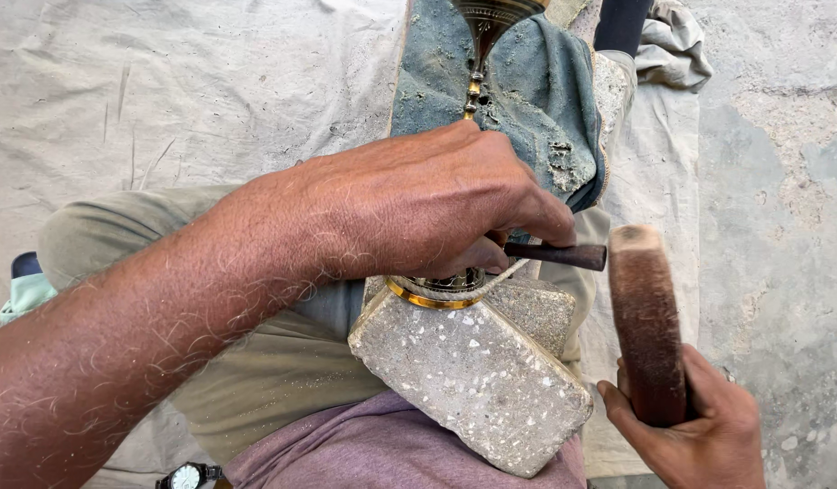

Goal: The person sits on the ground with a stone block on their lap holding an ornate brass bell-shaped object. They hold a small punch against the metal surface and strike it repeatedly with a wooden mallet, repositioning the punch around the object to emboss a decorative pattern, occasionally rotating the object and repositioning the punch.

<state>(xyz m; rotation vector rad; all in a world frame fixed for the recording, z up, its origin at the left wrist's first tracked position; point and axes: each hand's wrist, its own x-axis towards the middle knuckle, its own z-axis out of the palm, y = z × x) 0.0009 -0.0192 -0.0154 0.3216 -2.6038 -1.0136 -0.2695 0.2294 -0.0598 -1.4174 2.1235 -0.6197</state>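
My left hand (418, 204) is closed around a short dark metal punch (559, 254) and rests on the rim of a brass vessel (434, 292). The vessel's engraved stem (480, 36) runs away from me over a blue-grey cloth (545, 100). The vessel's base sits against a speckled concrete block (477, 376) on my lap. At the lower right, my right hand (699, 430) grips a thick wooden mallet (646, 317), held upright and apart from the punch, slightly blurred.
A pale canvas sheet (165, 100) covers the ground to the left. Bare concrete floor (780, 181) lies to the right. A crumpled rag (672, 45) is at the top. A wristwatch (187, 475) lies at the bottom edge. My legs are in khaki trousers (255, 362).
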